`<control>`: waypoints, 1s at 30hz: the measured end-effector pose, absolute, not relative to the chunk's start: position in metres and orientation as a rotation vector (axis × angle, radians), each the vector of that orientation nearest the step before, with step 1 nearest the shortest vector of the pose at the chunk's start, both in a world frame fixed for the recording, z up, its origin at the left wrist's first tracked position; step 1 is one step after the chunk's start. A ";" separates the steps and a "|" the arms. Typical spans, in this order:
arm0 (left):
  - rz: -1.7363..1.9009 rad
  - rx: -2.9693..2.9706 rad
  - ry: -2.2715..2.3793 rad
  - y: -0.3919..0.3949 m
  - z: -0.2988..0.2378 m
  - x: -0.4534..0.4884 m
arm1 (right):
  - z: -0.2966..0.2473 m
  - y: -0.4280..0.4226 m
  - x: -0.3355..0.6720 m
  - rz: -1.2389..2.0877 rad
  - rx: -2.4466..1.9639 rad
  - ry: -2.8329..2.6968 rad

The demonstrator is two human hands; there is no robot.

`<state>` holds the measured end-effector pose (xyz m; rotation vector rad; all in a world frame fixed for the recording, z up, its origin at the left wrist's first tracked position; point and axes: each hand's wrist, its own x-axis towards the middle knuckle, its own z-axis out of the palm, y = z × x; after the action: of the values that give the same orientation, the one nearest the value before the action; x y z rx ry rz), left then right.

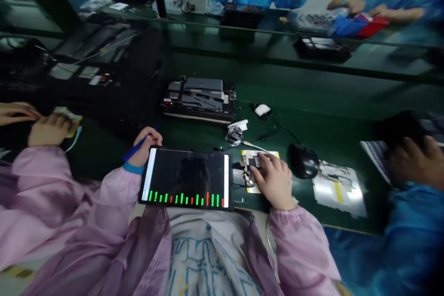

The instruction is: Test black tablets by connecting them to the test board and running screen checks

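A blue pen (132, 151) is held in the left hand (143, 150) beside the screen (187, 171). The right hand (276, 182), loosely open, is laid on the circuit board (249, 165), which is placed on the green table (329, 134) near the screen's right edge.

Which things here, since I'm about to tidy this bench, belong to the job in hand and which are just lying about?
Likely in the job:
- screen, lit
- board, under the right hand
- leads between them
- pen, in the left hand

Apparently lying about:
- mouse
- silver panel
- tray of parts
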<state>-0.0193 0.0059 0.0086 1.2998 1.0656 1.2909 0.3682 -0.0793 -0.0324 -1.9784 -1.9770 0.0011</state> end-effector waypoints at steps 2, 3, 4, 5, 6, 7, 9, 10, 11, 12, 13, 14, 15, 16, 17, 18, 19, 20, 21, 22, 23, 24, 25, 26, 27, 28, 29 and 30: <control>1.274 1.305 1.085 0.003 0.009 -0.019 | -0.034 -0.082 0.368 -0.012 -1.977 -1.970; 1.261 1.316 1.100 0.001 0.009 -0.019 | -0.035 -0.082 0.368 -0.016 -1.979 -1.964; 1.253 1.325 1.113 0.000 0.009 -0.018 | -0.036 -0.083 0.368 -0.020 -1.982 -1.956; 1.250 1.330 1.124 -0.002 0.009 -0.018 | -0.037 -0.083 0.368 -0.028 -1.987 -1.947; 1.248 1.330 1.128 -0.003 0.009 -0.018 | -0.037 -0.083 0.368 -0.036 -1.991 -1.943; 1.246 1.327 1.129 -0.004 0.008 -0.019 | -0.038 -0.083 0.368 -0.046 -1.993 -1.943; 1.239 1.319 1.129 -0.007 0.007 -0.019 | -0.040 -0.085 0.368 -0.077 -1.990 -1.946; 1.238 1.317 1.130 -0.008 0.006 -0.019 | -0.040 -0.086 0.367 -0.098 -1.986 -1.949; 1.242 1.317 1.130 -0.010 0.006 -0.019 | -0.040 -0.088 0.366 -0.117 -1.981 -1.957; 1.246 1.321 1.129 -0.011 0.006 -0.019 | -0.040 -0.090 0.365 -0.137 -1.978 -1.969; 1.250 1.328 1.124 -0.012 0.006 -0.019 | -0.040 -0.093 0.364 -0.156 -1.974 -1.987; 1.249 1.336 1.121 -0.014 0.007 -0.019 | -0.040 -0.095 0.363 -0.178 -1.971 -2.003; 1.245 1.343 1.118 -0.015 0.008 -0.019 | -0.039 -0.097 0.362 -0.199 -1.957 -2.011; 1.243 1.347 1.116 -0.016 0.008 -0.019 | -0.038 -0.099 0.361 -0.217 -1.917 -2.010; 1.242 1.351 1.115 -0.017 0.009 -0.019 | -0.037 -0.100 0.360 -0.221 -1.845 -2.011; 1.244 1.357 1.114 -0.018 0.010 -0.019 | -0.036 -0.101 0.360 -0.210 -1.741 -2.019; 1.246 1.364 1.112 -0.019 0.011 -0.019 | -0.036 -0.101 0.360 -0.175 -1.609 -2.050; 1.245 1.369 1.110 -0.020 0.012 -0.019 | -0.036 -0.100 0.361 -0.130 -1.459 -2.093; 1.243 1.373 1.110 -0.021 0.013 -0.019 | -0.037 -0.098 0.362 -0.088 -1.307 -2.149; 1.237 1.376 1.112 -0.022 0.014 -0.018 | -0.038 -0.096 0.364 -0.060 -1.180 -2.203; 1.231 1.377 1.116 -0.023 0.015 -0.018 | -0.040 -0.093 0.366 -0.046 -1.089 -2.248; 1.224 1.377 1.122 -0.023 0.016 -0.018 | -0.042 -0.091 0.369 -0.043 -1.033 -2.279; 1.219 1.381 1.128 -0.024 0.016 -0.018 | -0.045 -0.088 0.372 -0.043 -1.010 -2.298; 1.218 1.386 1.133 -0.024 0.017 -0.018 | -0.047 -0.085 0.374 -0.038 -1.013 -2.309; 1.218 1.390 1.137 -0.023 0.017 -0.018 | -0.049 -0.083 0.376 -0.022 -1.026 -2.313; 1.217 1.393 1.140 -0.022 0.016 -0.018 | -0.049 -0.081 0.378 0.001 -1.043 -2.307; 1.218 1.394 1.142 -0.021 0.016 -0.019 | -0.049 -0.080 0.378 0.027 -1.055 -2.302; 1.220 1.394 1.144 -0.019 0.015 -0.020 | -0.048 -0.079 0.378 0.054 -1.070 -2.296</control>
<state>-0.0196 -0.0195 0.0150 1.3941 1.1444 1.2197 0.3781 -0.0795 -0.0484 -1.0695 -2.2958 0.0539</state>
